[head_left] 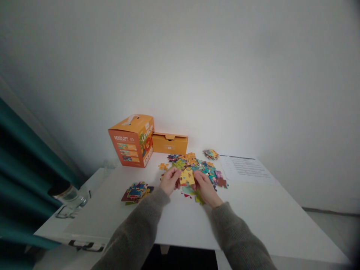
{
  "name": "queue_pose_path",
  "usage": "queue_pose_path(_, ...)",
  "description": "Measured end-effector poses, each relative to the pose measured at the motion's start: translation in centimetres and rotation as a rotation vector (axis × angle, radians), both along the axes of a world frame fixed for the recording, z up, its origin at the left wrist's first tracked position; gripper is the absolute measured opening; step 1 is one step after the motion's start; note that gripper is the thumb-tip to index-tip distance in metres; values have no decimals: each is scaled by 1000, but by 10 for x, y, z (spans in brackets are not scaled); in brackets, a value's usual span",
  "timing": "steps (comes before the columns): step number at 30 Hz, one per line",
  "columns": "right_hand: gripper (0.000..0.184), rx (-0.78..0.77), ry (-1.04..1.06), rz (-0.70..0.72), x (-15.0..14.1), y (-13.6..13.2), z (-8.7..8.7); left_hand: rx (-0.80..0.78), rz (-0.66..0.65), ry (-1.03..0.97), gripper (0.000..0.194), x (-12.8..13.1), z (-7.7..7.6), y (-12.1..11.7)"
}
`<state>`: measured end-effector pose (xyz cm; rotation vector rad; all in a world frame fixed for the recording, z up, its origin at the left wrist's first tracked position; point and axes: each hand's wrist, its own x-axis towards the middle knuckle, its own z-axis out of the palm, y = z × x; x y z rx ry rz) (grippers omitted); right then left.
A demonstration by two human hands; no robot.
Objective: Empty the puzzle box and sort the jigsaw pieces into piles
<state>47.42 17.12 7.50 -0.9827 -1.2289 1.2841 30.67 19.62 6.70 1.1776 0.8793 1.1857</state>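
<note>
A yellow puzzle piece (187, 177) is held up between my two hands, over the near edge of a loose heap of puzzle pieces (206, 167). My left hand (170, 180) pinches its left side with thumb and fingers. On the opposite side, my right hand (206, 187) grips the piece the same way. The heap is a mix of teal, orange, green, purple and brown pieces, and its front part is partly hidden behind my hands. To the left of my left hand lies a stack of puzzle pieces (137, 190), with a blue one on top.
An orange puzzle box (129, 142) stands at the back left, beside a low yellow-orange box (170, 144) against the wall. A small pile of pieces (210, 154) and printed sheets (246, 168) lie at the back right. A glass jar (70, 197) is at the far left.
</note>
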Motion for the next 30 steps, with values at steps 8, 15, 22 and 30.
queue_pose_path(8, 38, 36, -9, -61, 5, 1, 1, -56, -166, -121, 48, -1, 2, -6)
queue_pose_path(15, 36, 22, 12, -195, 6, 3, 4, 36, -142, 10, 46, 1, 0, -5)
queue_pose_path(22, 32, 44, 13, -207, 16, 16, 0, 72, -2, 58, 35, 0, -2, -3)
queue_pose_path(30, 14, -178, 27, -589, 92, 103, 4, 36, -55, 81, 34, 4, -4, -5)
